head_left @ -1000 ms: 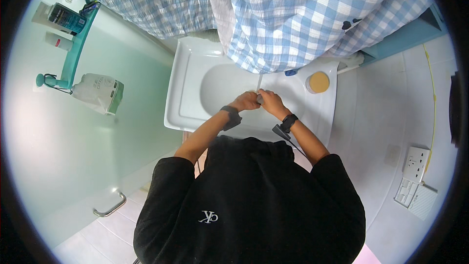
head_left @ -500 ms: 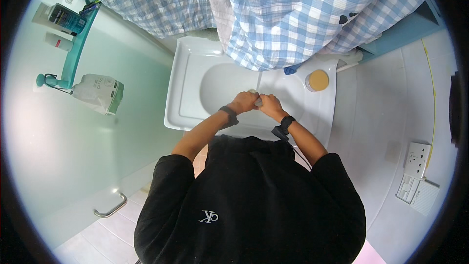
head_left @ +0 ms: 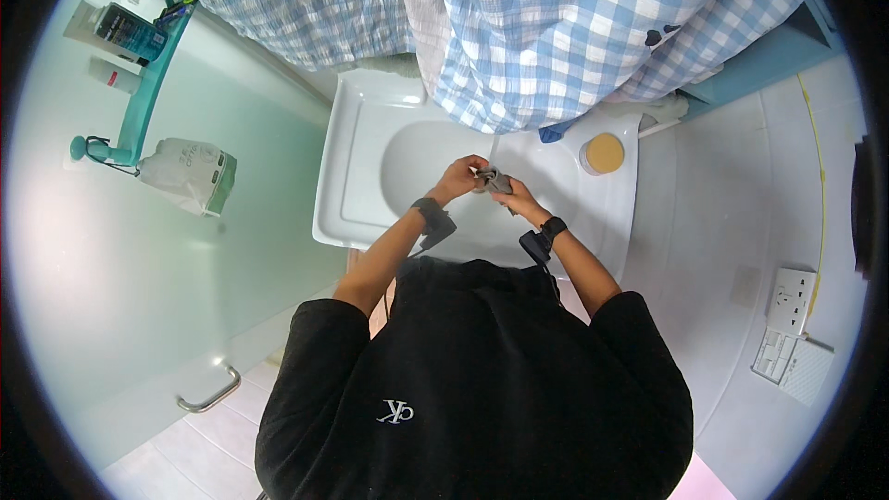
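Observation:
Over the white washbasin [head_left: 331, 190], my two hands meet on a small bunched grey cloth [head_left: 498, 181]. My left hand [head_left: 458, 180] pinches its left edge with fingertips. My right hand [head_left: 522, 200] is closed around its lower right part. The cloth is crumpled, and its exact kind is too small to make out. Black bands with small dark devices sit on both wrists. To the right of my hands, a jar with a yellow lid [head_left: 606, 154] stands on the basin's right side.
Blue-and-white checked fabric [head_left: 556, 28] hangs over the basin's far edge, with a small dark blue cloth [head_left: 555, 133] below it. At left, a teal shelf [head_left: 148, 97] holds bottles, and a white-and-green bag [head_left: 190, 174] hangs there. A socket [head_left: 790, 301] is on the right wall.
My hands were pressed close together, mostly covering the cloth. Now they are slightly apart, the left fingers have lifted and turned, and more of the cloth shows between them.

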`<move>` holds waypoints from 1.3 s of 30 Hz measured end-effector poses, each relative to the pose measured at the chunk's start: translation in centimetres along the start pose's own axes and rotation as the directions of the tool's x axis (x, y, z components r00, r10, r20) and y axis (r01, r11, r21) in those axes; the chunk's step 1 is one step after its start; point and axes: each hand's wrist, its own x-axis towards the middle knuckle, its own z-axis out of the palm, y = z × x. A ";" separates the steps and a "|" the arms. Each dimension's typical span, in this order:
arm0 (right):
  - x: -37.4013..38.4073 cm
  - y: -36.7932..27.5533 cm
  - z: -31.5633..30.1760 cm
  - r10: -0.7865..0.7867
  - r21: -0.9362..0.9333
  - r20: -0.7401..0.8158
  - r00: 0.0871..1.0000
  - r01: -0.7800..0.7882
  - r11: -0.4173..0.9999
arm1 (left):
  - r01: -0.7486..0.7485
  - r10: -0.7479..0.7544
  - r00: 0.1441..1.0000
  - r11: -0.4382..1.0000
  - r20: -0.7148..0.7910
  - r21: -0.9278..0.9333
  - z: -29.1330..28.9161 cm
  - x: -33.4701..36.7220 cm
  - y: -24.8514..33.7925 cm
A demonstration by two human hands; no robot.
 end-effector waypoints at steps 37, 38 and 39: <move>2.5 -1.5 0.5 -0.162 0.330 0.036 0.986 0.141 0.933 | 0.161 -0.172 0.984 0.972 -0.054 -0.173 -0.9 0.6 2.5; 2.5 -1.4 0.5 -0.162 0.346 -0.011 0.987 0.155 0.925 | 0.158 -0.173 0.983 0.969 -0.063 -0.188 -0.7 0.8 2.7; 2.5 -1.6 0.5 -0.163 0.359 -0.053 0.985 0.171 0.918 | 0.157 -0.171 0.983 0.970 -0.061 -0.187 -0.7 0.8 2.4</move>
